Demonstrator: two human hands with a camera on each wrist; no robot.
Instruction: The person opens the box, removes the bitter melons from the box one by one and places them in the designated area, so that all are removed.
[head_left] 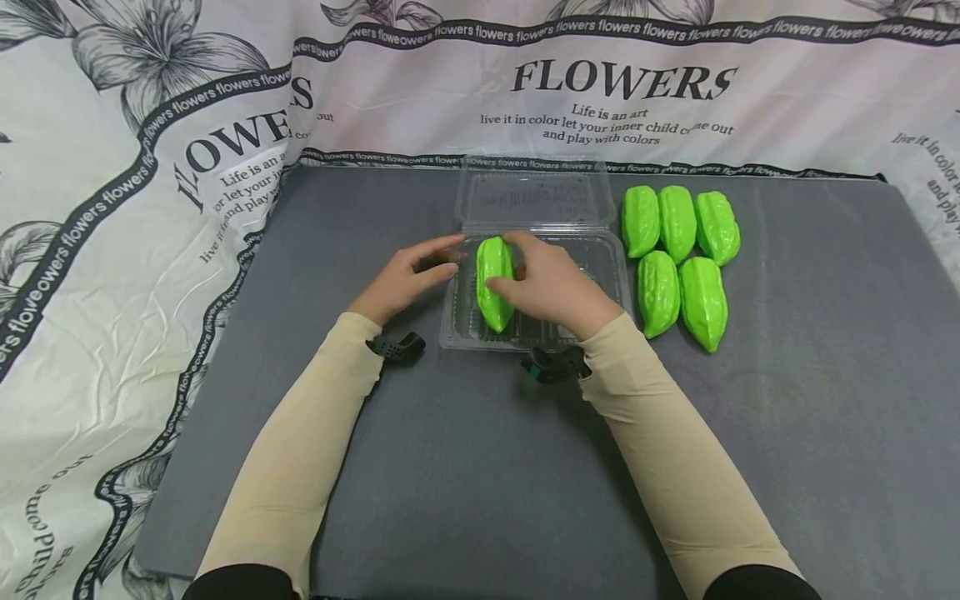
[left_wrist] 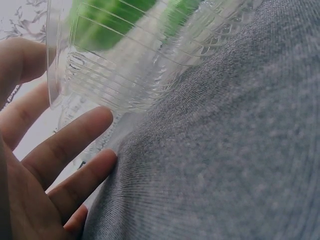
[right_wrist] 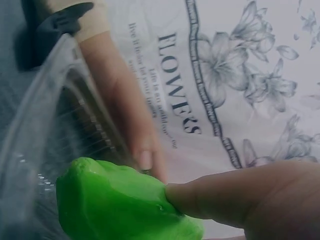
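A bright green, ridged star fruit (head_left: 495, 287) is in my right hand (head_left: 558, 287), pinched between thumb and fingers. It stands lengthwise over the left part of a clear plastic clamshell box (head_left: 536, 335). The right wrist view shows the thumb pressed against the glossy star fruit (right_wrist: 115, 200). At the box's left side is my left hand (head_left: 405, 279), its fingers spread and relaxed, holding nothing. In the left wrist view, those fingers (left_wrist: 75, 137) lie beside the ribbed box wall (left_wrist: 115, 75), and green shows through the plastic.
To the right of the box, several more green star fruits (head_left: 677, 223) lie in two rows on the grey table (head_left: 480, 467). The box's hinged lid (head_left: 536, 196) is folded back toward the flower-printed cloth (head_left: 600, 108) behind the table.
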